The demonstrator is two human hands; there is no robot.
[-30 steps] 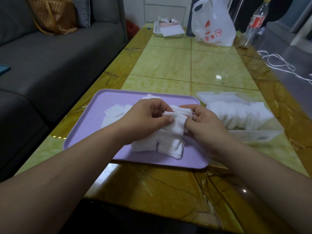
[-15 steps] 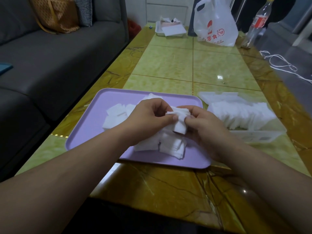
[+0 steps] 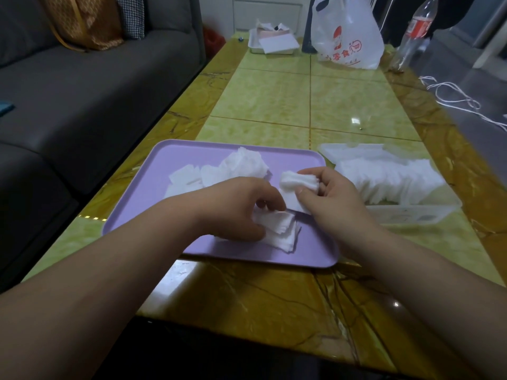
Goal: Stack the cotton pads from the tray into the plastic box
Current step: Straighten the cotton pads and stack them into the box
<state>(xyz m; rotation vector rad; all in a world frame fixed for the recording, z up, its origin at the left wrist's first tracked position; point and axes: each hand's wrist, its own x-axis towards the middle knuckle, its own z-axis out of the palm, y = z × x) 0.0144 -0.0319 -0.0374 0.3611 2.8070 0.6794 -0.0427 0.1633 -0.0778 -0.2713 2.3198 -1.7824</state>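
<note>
**One tray, one box, four lots of cotton pads**

On the single purple tray (image 3: 164, 160), a loose heap (image 3: 233, 168) is seen beyond the left hand (image 3: 236, 209), whose curled fingers are closed on a fanned pile (image 3: 282, 234) beneath them. A small bundle (image 3: 296, 185) is pinched in the right hand (image 3: 329, 204). Just right of those fingers, the one plastic box (image 3: 411, 215) is filled by a row of pads (image 3: 389, 179).

Some cotton pads (image 3: 282, 231) beneath left hand (image 3: 236, 208)
</note>
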